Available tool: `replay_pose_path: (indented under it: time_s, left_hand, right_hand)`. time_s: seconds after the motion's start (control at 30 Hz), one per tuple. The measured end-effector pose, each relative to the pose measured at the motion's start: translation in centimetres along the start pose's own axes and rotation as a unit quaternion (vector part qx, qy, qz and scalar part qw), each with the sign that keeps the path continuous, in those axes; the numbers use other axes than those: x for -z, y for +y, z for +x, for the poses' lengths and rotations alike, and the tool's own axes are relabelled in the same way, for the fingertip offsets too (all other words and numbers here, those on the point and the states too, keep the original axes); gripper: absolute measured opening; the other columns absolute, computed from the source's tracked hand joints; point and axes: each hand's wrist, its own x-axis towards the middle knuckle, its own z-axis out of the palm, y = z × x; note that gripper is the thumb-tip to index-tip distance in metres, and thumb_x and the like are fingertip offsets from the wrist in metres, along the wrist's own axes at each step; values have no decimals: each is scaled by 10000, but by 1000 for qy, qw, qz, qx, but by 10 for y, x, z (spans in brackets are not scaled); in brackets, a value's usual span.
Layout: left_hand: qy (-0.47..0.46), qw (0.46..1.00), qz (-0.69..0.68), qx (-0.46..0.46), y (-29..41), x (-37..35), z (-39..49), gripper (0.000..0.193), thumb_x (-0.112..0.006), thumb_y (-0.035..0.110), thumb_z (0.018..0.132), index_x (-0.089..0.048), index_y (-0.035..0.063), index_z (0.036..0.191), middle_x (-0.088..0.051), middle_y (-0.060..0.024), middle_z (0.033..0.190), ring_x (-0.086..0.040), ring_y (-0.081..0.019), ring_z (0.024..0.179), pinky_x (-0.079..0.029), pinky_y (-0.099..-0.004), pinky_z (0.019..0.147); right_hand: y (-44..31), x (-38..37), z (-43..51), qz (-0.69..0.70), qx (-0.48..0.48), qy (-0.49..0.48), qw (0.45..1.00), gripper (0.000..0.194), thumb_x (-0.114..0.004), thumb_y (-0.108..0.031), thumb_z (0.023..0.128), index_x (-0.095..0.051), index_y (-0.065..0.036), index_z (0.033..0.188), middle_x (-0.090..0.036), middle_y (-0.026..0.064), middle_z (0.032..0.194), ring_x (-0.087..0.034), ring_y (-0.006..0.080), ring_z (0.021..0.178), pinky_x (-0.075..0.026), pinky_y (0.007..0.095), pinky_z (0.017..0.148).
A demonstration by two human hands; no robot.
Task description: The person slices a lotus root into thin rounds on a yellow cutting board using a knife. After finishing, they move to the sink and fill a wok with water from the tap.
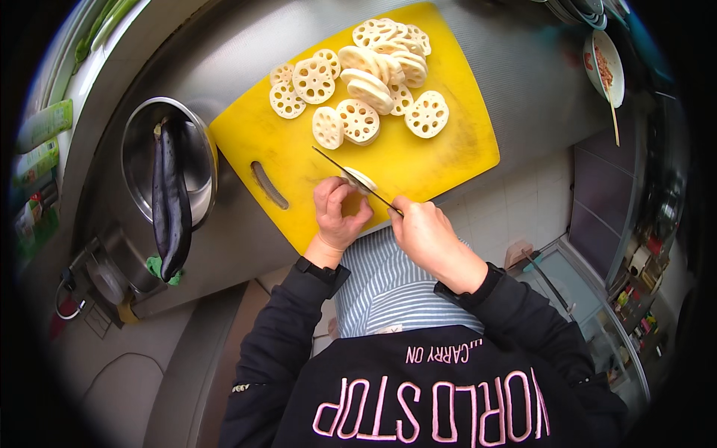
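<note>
A yellow cutting board (448,157) lies on the metal counter near its front edge. My right hand (428,235) is closed on the handle of a knife (341,168), whose dark blade slants up and left across a piece of lotus root (361,178). With its fingers curled, my left hand (340,210) grips that piece from the near side; how much of the root it covers is hidden. Farther back on the board are many cut lotus root slices (313,81), some spread flat and others leaning in a heap (386,61).
Left of the board, two long eggplants (168,190) rest across a steel bowl (207,190). A sink area (120,257) is at the lower left. At the upper right, a white bowl (616,73) holds what looks like minced meat and a chopstick (615,123).
</note>
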Motion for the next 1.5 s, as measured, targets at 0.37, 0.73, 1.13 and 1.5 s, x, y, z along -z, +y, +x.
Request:
replay_pose_path:
  time_s: [0.37,0.73,1.13,1.5]
  left_hand:
    - [11,999,30,-23,-4,-5,-6,495,-797,42,663,-568,45,1101,-557,-148,1129,-562,-330,1050,-498,-419,883]
    - [-50,993,7,103,7,20,0,596,-815,42,697,-528,38,1219,-567,-153,1114,-575,-323,1005,-508,-395,858]
    - [38,881,-256,396,-67,64,92,175,-629,89,1000,-606,-27,1128,-680,-47,912,-600,-78,675,-501,-214,577]
    - [-10,947,-16,320,-28,44,129,594,-822,244,830,-557,15,1310,-567,-167,1182,-615,-236,789,-539,-368,779]
  right_hand:
    - [-8,-22,21,-17,27,-7,999,170,-588,-117,919,-595,34,997,-685,292,878,-688,470,862,-556,543,765]
    - [14,-14,10,-16,57,26,998,133,-547,-80,911,-570,19,996,-677,298,819,-677,494,826,-543,573,758]
    - [64,34,-35,47,76,81,993,168,-631,-170,927,-645,-22,1006,-681,283,837,-663,487,845,-545,551,751]
    - [128,80,-96,47,-65,152,985,172,-650,-157,925,-653,-16,1024,-697,266,823,-688,457,842,-560,514,742]
